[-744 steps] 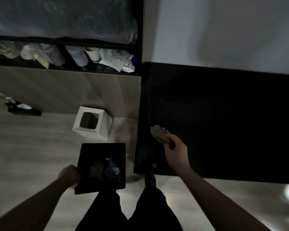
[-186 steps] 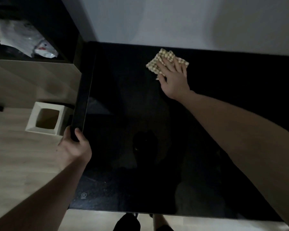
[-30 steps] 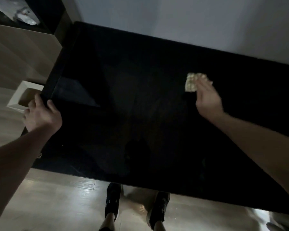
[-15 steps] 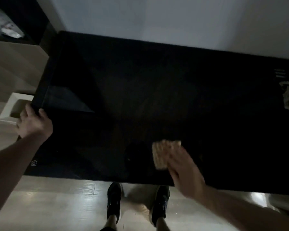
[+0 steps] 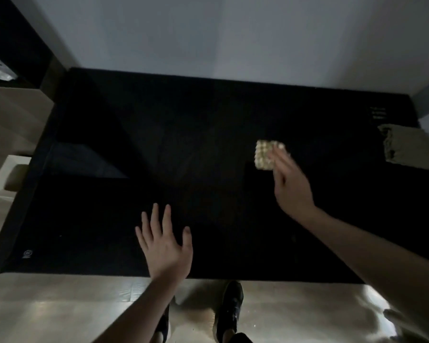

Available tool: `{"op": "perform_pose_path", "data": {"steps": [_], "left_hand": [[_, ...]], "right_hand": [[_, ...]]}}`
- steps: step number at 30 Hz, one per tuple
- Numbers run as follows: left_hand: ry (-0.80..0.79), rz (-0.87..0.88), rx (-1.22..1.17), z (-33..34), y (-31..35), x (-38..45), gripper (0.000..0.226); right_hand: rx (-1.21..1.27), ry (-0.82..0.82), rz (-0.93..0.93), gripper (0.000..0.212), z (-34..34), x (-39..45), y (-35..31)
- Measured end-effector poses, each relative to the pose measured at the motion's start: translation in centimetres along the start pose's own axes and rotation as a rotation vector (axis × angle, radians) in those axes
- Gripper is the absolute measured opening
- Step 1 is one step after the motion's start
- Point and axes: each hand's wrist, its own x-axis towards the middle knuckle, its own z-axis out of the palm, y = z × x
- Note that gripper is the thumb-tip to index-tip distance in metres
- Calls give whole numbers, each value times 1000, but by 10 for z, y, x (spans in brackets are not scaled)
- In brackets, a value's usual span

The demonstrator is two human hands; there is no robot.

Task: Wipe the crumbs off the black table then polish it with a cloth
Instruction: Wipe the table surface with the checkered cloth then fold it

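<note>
The cloth (image 5: 267,155), a small folded square with a pale, bumpy waffle-like weave, lay flat on the black tabletop (image 5: 208,134) in the right-centre of the frame. The right hand (image 5: 291,186) reached in from the lower right, its forearm crossing the near edge, and its straight fingers (image 5: 280,157) pressed down on the right side of the cloth. That grip was flat and spread, curled around nothing; the fingertips were blurred.

The left hand (image 5: 165,246) rested palm down on the tabletop in the lower centre of the frame, near the front edge, with fingers straight and fanned apart and the thumb out to the right. It held nothing and lay well apart from the cloth.

The tabletop was a wide, dark, glossy rectangle with a faint pale reflection towards its left side and a small round mark (image 5: 27,253) by its lower left corner. At its right end, in the upper right of the frame, lay a second cloth (image 5: 406,149), crumpled, dull greenish-grey.

Beyond the left edge of the tabletop, a white square bin (image 5: 0,181) stood on the pale wooden floor (image 5: 60,308). A plain light wall (image 5: 208,33) filled the top of the frame. Two dark shoes (image 5: 229,308) showed at the bottom centre.
</note>
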Motion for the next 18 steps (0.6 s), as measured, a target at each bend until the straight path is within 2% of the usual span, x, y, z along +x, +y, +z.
{"op": "perform_pose_path", "data": {"steps": [3, 6, 10, 14, 16, 18], "left_hand": [[51, -98, 37, 11, 13, 3, 68], [82, -131, 56, 16, 16, 5, 68], [129, -145, 61, 19, 17, 6, 68], [144, -150, 48, 17, 19, 6, 68], [155, -150, 49, 17, 19, 6, 68], [154, -150, 54, 17, 20, 6, 68]], "right_hand": [[-60, 94, 69, 46, -21, 65, 41], [-116, 92, 146, 48, -28, 118, 75], [-159, -60, 251, 53, -12, 172, 94], [-337, -229, 365, 62, 16, 191, 95], [-358, -190, 355, 62, 27, 188, 89], [-336, -182, 238, 59, 30, 171, 82]]}}
